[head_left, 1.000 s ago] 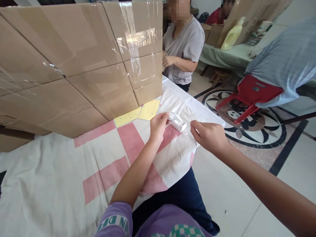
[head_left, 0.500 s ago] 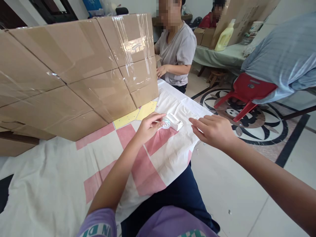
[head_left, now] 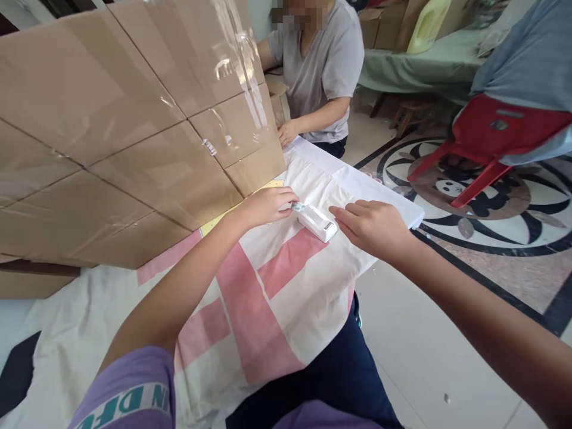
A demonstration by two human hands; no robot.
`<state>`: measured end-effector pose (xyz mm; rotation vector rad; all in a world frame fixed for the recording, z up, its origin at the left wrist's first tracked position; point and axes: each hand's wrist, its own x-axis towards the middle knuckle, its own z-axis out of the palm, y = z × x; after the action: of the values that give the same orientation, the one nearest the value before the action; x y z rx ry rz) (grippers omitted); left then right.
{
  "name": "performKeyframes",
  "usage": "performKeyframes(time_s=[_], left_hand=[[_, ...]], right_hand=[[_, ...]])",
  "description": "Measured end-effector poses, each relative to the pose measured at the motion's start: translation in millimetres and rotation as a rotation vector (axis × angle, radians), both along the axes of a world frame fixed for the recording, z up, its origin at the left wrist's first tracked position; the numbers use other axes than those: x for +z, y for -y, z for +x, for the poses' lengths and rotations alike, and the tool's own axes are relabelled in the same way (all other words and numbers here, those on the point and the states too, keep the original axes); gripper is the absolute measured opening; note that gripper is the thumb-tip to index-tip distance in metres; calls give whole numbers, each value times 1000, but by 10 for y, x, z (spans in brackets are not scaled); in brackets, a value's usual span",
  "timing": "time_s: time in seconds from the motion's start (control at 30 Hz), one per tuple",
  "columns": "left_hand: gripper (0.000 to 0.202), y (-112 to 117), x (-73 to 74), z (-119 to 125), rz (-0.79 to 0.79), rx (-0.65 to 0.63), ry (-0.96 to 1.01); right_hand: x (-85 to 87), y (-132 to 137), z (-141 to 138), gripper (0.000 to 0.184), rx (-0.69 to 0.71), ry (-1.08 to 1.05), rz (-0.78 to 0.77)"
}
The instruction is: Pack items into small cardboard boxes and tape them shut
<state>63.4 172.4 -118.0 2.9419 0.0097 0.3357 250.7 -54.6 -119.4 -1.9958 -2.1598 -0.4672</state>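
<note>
My left hand (head_left: pixel 270 205) reaches in over the cloth, thumb and fingers pinched around a small clear piece with teal stripes (head_left: pixel 298 207). Right against that piece lies a small white oblong case (head_left: pixel 318 223), its narrow dark-marked end facing me. On the other side of the case is my right hand (head_left: pixel 369 226), fingers curled and thumb pressed to the index finger. Whatever may be between those fingertips is too small to make out.
Taped cardboard boxes (head_left: pixel 134 149) form a wall at left on the cloth-covered table (head_left: pixel 308 286). Across the table a person in a grey shirt (head_left: pixel 324 65) has a hand by the boxes. A red stool (head_left: pixel 504 131) with someone seated stands at right.
My view has moved closer and turned. The striped piece, earlier a round shape facing me beside the case, now shows edge-on at its far end. My right hand has closed and come nearer the case.
</note>
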Motion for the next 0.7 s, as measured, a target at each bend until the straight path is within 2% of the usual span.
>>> performKeyframes(time_s=[0.13,0.27,0.4,0.5,0.7], left_hand=[[20,-257,-48,258,-71,-51,-126],[23,-375,-90,395,-140,-78,-207],[22,-427,-139,452,-151,-92,-265],[22,-423,-137,475,-140,-92,-295],[23,-348,-76,546,-5,-88,-371]], right_hand=[[-323,-182,-61,31,-166,-210,71],[-587,-274,-94,34,-314,-484,179],[-721,-331,-86,36,-419,-723,222],[-817,-371,-95,37,-446,-853,255],[-993,-422,-135,37,-478,-1007,286]])
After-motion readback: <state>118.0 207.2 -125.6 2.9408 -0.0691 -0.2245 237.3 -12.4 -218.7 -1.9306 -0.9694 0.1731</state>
